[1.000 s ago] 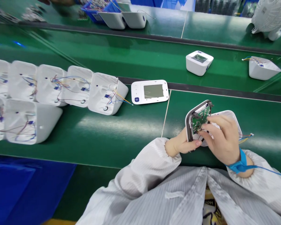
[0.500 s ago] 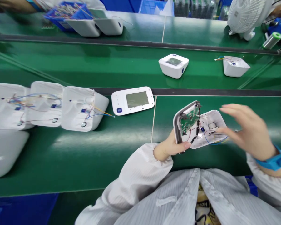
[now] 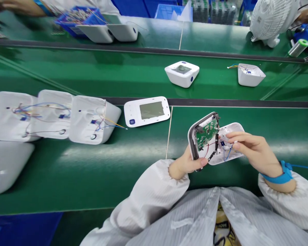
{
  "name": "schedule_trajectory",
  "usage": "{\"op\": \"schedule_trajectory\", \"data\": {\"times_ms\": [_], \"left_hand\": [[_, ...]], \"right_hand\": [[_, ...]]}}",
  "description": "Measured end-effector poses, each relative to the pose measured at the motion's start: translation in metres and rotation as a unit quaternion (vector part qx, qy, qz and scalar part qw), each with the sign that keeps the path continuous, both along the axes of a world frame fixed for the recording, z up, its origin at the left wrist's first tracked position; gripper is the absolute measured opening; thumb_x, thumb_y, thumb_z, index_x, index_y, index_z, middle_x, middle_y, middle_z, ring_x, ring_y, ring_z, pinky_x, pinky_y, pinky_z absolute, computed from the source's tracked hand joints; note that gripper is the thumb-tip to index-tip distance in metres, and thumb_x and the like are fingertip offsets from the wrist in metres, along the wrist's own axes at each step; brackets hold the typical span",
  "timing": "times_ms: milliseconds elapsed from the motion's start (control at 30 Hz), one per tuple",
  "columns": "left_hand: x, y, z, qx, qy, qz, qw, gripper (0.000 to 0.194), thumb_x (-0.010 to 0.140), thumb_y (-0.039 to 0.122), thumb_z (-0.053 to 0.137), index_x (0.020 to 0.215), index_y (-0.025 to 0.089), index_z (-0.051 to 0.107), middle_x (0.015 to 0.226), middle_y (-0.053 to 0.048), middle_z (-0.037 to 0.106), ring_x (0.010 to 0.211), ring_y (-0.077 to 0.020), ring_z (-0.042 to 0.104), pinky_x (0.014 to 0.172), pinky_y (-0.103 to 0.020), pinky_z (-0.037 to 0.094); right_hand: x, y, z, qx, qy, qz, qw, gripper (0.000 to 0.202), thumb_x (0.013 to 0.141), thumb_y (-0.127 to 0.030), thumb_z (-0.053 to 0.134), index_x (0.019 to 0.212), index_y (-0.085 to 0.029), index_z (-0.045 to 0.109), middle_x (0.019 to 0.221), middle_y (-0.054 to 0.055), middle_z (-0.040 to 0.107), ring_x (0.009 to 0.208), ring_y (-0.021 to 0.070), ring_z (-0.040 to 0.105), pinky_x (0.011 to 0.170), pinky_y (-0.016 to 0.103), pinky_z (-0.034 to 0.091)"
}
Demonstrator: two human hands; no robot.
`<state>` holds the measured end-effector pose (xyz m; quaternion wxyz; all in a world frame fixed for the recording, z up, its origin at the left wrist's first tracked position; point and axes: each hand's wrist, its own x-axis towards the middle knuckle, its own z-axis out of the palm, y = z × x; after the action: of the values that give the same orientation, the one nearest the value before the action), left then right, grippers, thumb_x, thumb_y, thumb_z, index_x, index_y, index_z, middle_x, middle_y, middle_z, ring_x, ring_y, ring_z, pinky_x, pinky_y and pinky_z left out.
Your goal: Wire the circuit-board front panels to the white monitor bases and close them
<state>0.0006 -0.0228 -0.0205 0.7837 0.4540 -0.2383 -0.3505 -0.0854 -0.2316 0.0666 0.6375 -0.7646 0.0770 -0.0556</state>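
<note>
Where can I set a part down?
Free green bench: between the white housings and left sleeve, below the display panel; also right of the right hand, below the black rail. Crowded: left end, with housings; around the left hand, with circuit board and open housing.

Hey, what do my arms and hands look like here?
Your left hand and right hand are ungloved. Both arms wear loose whitish sleeves with faint fine stripes and gathered cuffs. A bright blue strap circles the right wrist, with a thin blue cord running from it.
</note>
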Motion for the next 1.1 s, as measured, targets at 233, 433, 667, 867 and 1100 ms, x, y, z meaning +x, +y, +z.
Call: {"op": "schedule_trajectory", "data": {"times_ms": [233, 433, 667, 867, 1100], "left_hand": [[-0.006, -0.001, -0.012, 0.019, 0.029, 0.021, 0.999, 0.074, 0.067, 0.057, 0.083, 0.127, 0.018, 0.063, 0.123, -0.013, 0.070, 0.121, -0.0343, 0.061, 0.115, -0.055, 0.038], [-0.008, -0.004, -0.021, 0.015, 0.035, 0.031, 0.999, 0.075, 0.062, 0.060, 0.085, 0.123, 0.020, 0.064, 0.117, -0.011, 0.070, 0.113, -0.0321, 0.063, 0.104, -0.050, 0.047], [-0.012, -0.006, -0.017, 0.022, 0.068, 0.017, 0.997, 0.074, 0.060, 0.063, 0.085, 0.116, 0.019, 0.064, 0.103, -0.008, 0.070, 0.096, -0.0277, 0.064, 0.096, -0.047, 0.051], [-0.016, -0.007, -0.013, 0.013, 0.104, 0.016, 0.994, 0.067, 0.061, 0.062, 0.084, 0.107, 0.017, 0.065, 0.090, -0.005, 0.067, 0.086, -0.0238, 0.063, 0.087, -0.042, 0.053], [-0.013, -0.009, -0.010, 0.016, 0.096, -0.016, 0.995, 0.063, 0.063, 0.064, 0.082, 0.102, 0.018, 0.066, 0.082, -0.004, 0.065, 0.079, -0.0229, 0.062, 0.080, -0.041, 0.053]], "right_hand": [[0.018, 0.022, -0.011, -0.025, 0.026, 0.013, 0.999, 0.021, 0.084, -0.041, 0.074, 0.091, -0.022, 0.074, 0.073, 0.001, 0.074, 0.059, 0.0154, 0.067, 0.054, 0.028, 0.057], [0.022, 0.029, -0.018, -0.199, 0.016, -0.017, 0.980, 0.017, 0.088, -0.038, 0.069, 0.081, -0.023, 0.072, 0.073, 0.001, 0.076, 0.059, 0.0176, 0.069, 0.058, 0.031, 0.056], [0.017, 0.039, -0.023, -0.310, -0.024, -0.019, 0.950, 0.014, 0.095, -0.030, 0.060, 0.084, -0.022, 0.064, 0.077, 0.000, 0.073, 0.068, 0.0172, 0.068, 0.065, 0.030, 0.051], [0.017, 0.044, -0.027, -0.290, -0.014, -0.048, 0.956, 0.019, 0.098, -0.034, 0.056, 0.084, -0.023, 0.061, 0.074, 0.000, 0.071, 0.065, 0.0167, 0.067, 0.065, 0.029, 0.050], [0.021, 0.046, -0.027, -0.301, -0.006, -0.062, 0.952, 0.020, 0.097, -0.036, 0.055, 0.084, -0.023, 0.060, 0.074, 0.000, 0.070, 0.065, 0.0178, 0.067, 0.063, 0.031, 0.048]]}}
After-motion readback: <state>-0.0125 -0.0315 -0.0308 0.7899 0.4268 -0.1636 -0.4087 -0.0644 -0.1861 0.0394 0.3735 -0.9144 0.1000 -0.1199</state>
